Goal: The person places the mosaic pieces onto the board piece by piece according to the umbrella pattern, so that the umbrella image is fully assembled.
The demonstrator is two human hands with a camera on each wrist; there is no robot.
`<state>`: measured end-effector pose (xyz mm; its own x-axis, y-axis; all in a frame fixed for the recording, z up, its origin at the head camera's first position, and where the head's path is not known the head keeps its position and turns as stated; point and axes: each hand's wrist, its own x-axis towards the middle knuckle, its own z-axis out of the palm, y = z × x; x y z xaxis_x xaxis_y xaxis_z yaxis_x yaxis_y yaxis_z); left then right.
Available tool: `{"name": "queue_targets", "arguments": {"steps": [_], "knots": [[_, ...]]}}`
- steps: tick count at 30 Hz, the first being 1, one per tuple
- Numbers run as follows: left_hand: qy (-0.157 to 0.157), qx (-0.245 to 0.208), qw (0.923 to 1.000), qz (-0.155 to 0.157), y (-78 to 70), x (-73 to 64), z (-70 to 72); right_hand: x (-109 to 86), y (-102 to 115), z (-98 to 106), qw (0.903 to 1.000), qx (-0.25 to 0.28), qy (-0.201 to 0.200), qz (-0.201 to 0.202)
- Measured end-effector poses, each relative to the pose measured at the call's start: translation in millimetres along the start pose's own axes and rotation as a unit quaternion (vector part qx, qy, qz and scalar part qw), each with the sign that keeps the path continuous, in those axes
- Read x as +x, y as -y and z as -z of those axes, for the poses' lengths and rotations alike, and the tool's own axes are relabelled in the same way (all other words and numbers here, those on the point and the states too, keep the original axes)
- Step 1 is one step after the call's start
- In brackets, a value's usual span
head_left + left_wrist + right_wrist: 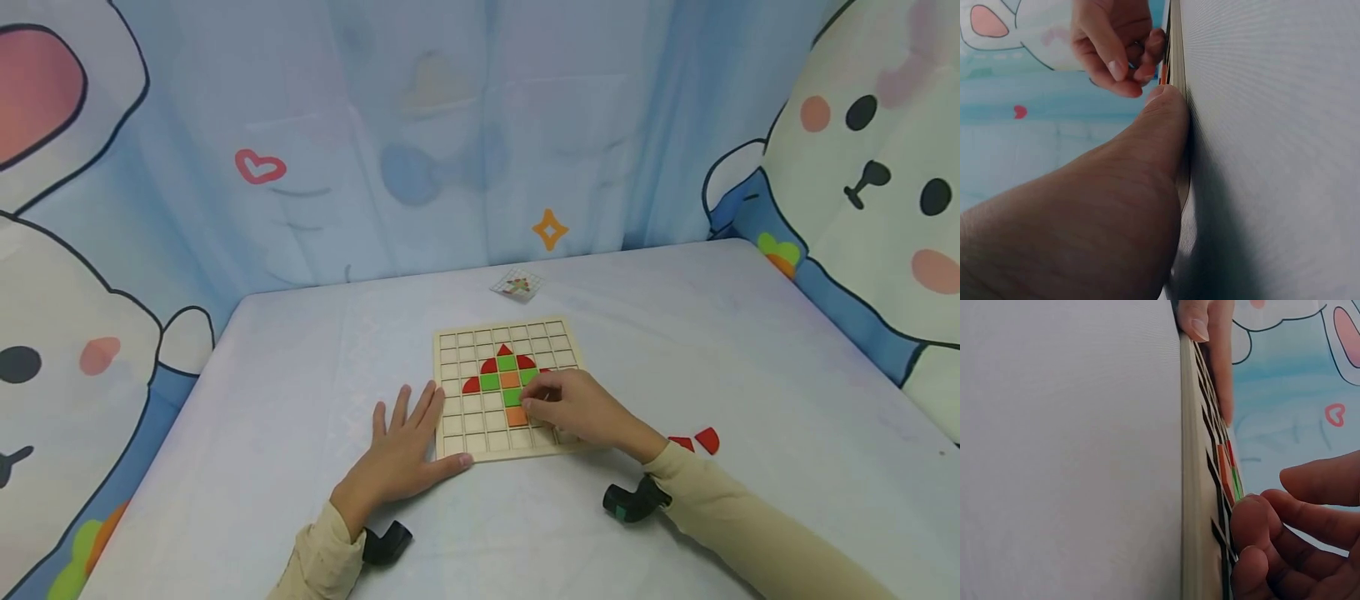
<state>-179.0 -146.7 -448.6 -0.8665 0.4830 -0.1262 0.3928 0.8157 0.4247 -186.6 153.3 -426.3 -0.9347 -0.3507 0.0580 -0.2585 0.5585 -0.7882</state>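
Observation:
A square wooden grid board [457, 425] lies on the table. On it, red curved pieces, a red triangle [505, 350], green squares [507, 363] and orange squares [516, 417] form a tree- or rocket-like figure. My left hand [401, 454] lies spread at the board's left side, thumb on the near edge and fingertips at the left edge. Over the board's right part is my right hand [573, 408], fingers loosely bent, tips close to the lower green and orange squares. No piece shows between those fingers in the right wrist view; the hand covers some cells.
Two loose red pieces [707, 440] lie right of the board, one partly behind the right sleeve. A small clear packet or card with a coloured pattern [517, 285] sits beyond the board. Black wrist devices [633, 500] are on both sleeves. A printed curtain [450, 167] hangs behind the table.

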Motion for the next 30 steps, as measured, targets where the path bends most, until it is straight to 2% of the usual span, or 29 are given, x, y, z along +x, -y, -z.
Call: {"name": "queue_targets", "arguments": {"steps": [13, 24, 30], "knots": [[0.001, 0.005, 1.0000, 0.002, 0.2, 1.1, -1.8, -25.3, 0, 33, 0.9980, -0.027, 0.017, 0.055], [0.003, 0.003, 1.0000, 0.001, -0.8, -0.5, 1.1, -69.0, -9, 75, 0.9943, -0.104, -0.011, 0.021], [0.002, -0.002, 1.0000, 0.004, -1.1, -0.4, 1.0, -91.7, -24, 96, 0.9902, -0.133, -0.016, -0.040]]}}
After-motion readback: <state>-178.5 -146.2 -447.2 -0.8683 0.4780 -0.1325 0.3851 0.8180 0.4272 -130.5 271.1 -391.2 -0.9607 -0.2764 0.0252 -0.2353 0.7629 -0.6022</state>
